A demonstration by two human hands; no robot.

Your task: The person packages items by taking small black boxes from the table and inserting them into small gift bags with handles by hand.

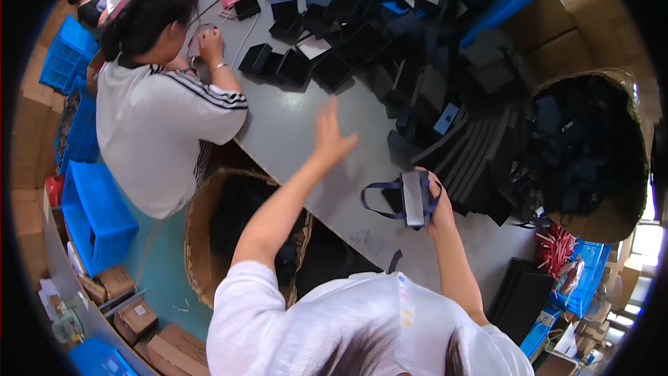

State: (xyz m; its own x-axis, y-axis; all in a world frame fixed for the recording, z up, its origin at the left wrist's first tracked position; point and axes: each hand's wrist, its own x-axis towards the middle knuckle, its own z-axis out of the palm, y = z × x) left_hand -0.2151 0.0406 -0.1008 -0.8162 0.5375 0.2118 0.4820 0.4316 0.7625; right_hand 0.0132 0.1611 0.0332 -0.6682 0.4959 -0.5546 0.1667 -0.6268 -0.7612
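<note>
My right hand (440,210) is closed around a small dark box with a pale grey face (413,198). Dark blue ribbon loops (374,198) stick out on both sides of it. Over the grey table (292,125), my left hand (332,138) is stretched out with its fingers apart and nothing in it, slightly blurred. Open black boxes (332,69) stand just beyond that hand. Close to my right hand lies a fanned row of dark flat pieces (473,153), with a small blue piece (446,118) behind it.
A co-worker in a white shirt (153,125) sits at the table's left side. Many black boxes (362,7) fill the far end. Large cartons with dark items stand at right (602,219) and below the table edge (198,237). Blue crates (97,216) line the left.
</note>
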